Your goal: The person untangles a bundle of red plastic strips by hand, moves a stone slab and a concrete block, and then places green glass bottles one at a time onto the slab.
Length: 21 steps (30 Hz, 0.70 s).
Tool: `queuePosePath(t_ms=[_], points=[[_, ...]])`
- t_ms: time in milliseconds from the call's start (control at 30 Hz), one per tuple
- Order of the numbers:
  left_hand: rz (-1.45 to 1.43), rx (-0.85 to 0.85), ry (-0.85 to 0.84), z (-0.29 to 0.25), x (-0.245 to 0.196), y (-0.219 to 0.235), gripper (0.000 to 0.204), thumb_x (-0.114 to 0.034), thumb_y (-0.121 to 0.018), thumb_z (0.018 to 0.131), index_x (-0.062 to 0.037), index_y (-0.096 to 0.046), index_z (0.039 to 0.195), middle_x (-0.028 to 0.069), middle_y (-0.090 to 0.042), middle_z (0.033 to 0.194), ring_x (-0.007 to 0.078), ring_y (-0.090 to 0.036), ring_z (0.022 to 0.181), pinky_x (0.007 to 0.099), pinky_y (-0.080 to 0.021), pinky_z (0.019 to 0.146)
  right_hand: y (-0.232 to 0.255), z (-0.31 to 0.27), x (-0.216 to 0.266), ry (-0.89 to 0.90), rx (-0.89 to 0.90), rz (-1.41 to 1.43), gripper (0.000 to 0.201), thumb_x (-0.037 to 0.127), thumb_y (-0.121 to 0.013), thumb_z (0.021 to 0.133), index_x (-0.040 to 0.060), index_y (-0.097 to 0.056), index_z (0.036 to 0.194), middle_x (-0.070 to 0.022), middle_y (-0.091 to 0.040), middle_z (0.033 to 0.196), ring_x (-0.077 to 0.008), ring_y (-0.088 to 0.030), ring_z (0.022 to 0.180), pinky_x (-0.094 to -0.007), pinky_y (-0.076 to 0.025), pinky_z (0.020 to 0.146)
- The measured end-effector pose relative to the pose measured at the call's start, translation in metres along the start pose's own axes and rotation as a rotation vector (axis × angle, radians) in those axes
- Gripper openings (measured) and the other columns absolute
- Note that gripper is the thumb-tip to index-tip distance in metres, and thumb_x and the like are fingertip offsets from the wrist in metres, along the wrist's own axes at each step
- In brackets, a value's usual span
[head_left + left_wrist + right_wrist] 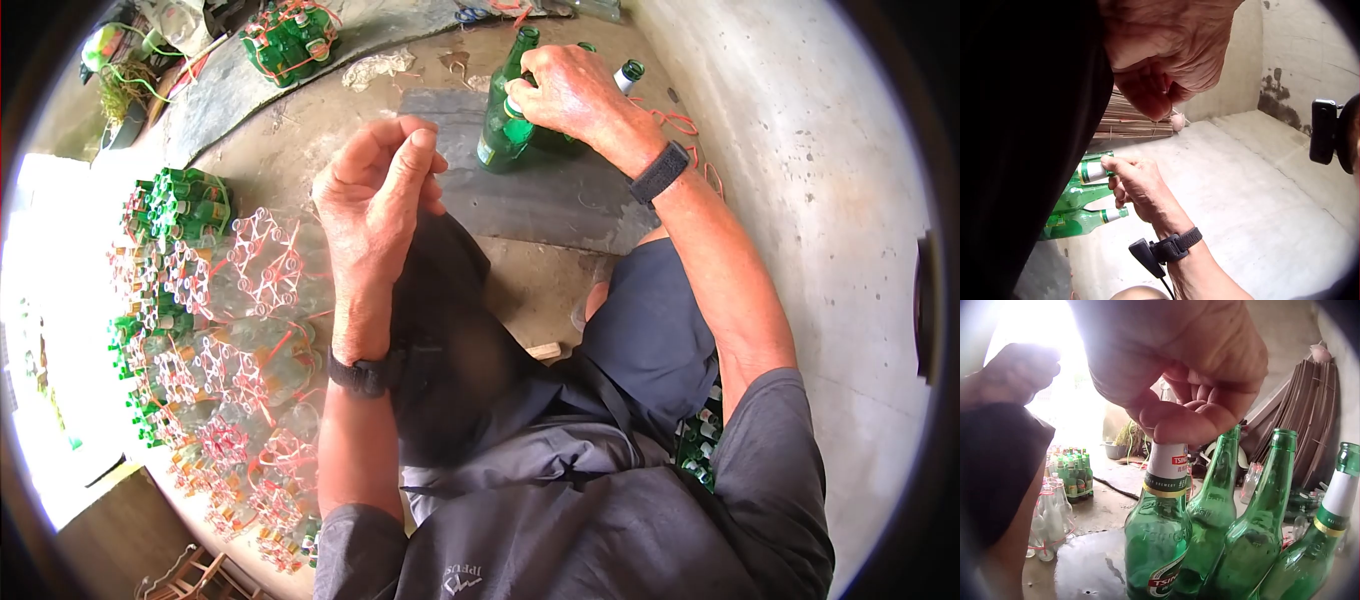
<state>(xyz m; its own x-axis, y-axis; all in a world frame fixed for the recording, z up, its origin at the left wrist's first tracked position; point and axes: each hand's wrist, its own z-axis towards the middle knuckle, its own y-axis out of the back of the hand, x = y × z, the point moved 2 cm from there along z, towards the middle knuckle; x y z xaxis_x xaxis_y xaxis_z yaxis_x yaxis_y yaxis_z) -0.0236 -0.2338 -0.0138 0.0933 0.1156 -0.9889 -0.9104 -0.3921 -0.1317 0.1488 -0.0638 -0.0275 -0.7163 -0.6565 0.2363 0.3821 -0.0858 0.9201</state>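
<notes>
My right hand (560,95) grips the white-labelled neck of a green glass bottle (503,130) standing among a few other green bottles on a grey slab (540,205). The right wrist view shows the fingers (1188,422) curled over that bottle's (1160,537) top, with other green bottles (1266,531) close beside it. My left hand (400,160) is raised above my knee, apart from the bottles, with thumb and fingers pinched together. I see nothing in it. In the left wrist view it (1154,94) hangs above the right hand (1132,181) and the bottles (1085,194).
Bundles of bottles tied with red bands (230,330) cover the floor at my left. Another green bundle (290,40) lies at the far side. Loose red bands (685,125) lie by the slab. A concrete wall (800,150) rises on the right.
</notes>
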Motion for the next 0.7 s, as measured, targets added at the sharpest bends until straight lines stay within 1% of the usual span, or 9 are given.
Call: queuePosePath(t_ms=[67, 133, 367, 467, 533, 700], points=[[0.003, 0.008, 0.003, 0.000, 0.000, 0.000, 0.015, -0.011, -0.066, 0.096, 0.0025, -0.070, 0.101, 0.0055, -0.065, 0.078, 0.0090, -0.057, 0.059, 0.0229, -0.048, 0.052, 0.001, 0.003, 0.001, -0.005, 0.010, 0.006, 0.032, 0.024, -0.060, 0.077, -0.0053, -0.062, 0.066, -0.0278, -0.062, 0.068, -0.0458, -0.064, 0.067, -0.0522, -0.052, 0.066], [-0.004, 0.016, -0.004, 0.001, 0.000, 0.000, 0.015, -0.011, -0.066, 0.096, 0.0027, -0.070, 0.101, 0.0057, -0.065, 0.078, 0.0092, -0.057, 0.059, 0.0231, -0.048, 0.052, -0.001, 0.005, 0.000, -0.061, 0.095, -0.017, 0.031, 0.027, -0.065, 0.080, -0.0035, -0.065, 0.075, -0.0255, -0.065, 0.075, -0.0456, -0.064, 0.074, -0.0506, -0.051, 0.071], [-0.005, -0.005, -0.005, 0.001, 0.002, -0.001, 0.014, -0.009, -0.066, 0.095, 0.0027, -0.070, 0.101, 0.0067, -0.065, 0.078, 0.0101, -0.056, 0.058, 0.0237, -0.047, 0.051, -0.005, 0.011, 0.000, -0.089, 0.087, 0.057, 0.032, 0.028, -0.065, 0.080, -0.0034, -0.065, 0.076, -0.0257, -0.065, 0.073, -0.0447, -0.065, 0.074, -0.0499, -0.051, 0.071], [0.006, -0.023, 0.012, 0.000, 0.000, -0.002, 0.013, -0.009, -0.066, 0.095, 0.0024, -0.070, 0.100, 0.0067, -0.065, 0.078, 0.0102, -0.057, 0.058, 0.0238, -0.047, 0.050, -0.005, 0.012, -0.001, -0.078, 0.074, 0.069, 0.034, 0.031, -0.066, 0.081, -0.0031, -0.067, 0.079, -0.0257, -0.065, 0.072, -0.0439, -0.065, 0.073, -0.0493, -0.052, 0.071], [0.004, -0.020, 0.009, 0.000, -0.001, -0.001, 0.013, -0.009, -0.066, 0.095, 0.0023, -0.070, 0.100, 0.0066, -0.065, 0.078, 0.0102, -0.057, 0.057, 0.0238, -0.047, 0.050, -0.004, 0.011, 0.001, -0.049, 0.063, 0.092, 0.038, 0.035, -0.068, 0.083, -0.0030, -0.068, 0.082, -0.0254, -0.066, 0.073, -0.0430, -0.066, 0.075, -0.0485, -0.052, 0.072], [0.003, -0.018, -0.001, 0.000, 0.000, -0.001, 0.013, -0.009, -0.065, 0.095, 0.0018, -0.070, 0.100, 0.0060, -0.065, 0.077, 0.0101, -0.056, 0.056, 0.0236, -0.047, 0.050, -0.002, 0.011, 0.003, -0.078, 0.076, 0.125, 0.043, 0.039, -0.069, 0.084, -0.0037, -0.069, 0.085, -0.0249, -0.068, 0.076, -0.0419, -0.068, 0.078, -0.0480, -0.052, 0.074]])
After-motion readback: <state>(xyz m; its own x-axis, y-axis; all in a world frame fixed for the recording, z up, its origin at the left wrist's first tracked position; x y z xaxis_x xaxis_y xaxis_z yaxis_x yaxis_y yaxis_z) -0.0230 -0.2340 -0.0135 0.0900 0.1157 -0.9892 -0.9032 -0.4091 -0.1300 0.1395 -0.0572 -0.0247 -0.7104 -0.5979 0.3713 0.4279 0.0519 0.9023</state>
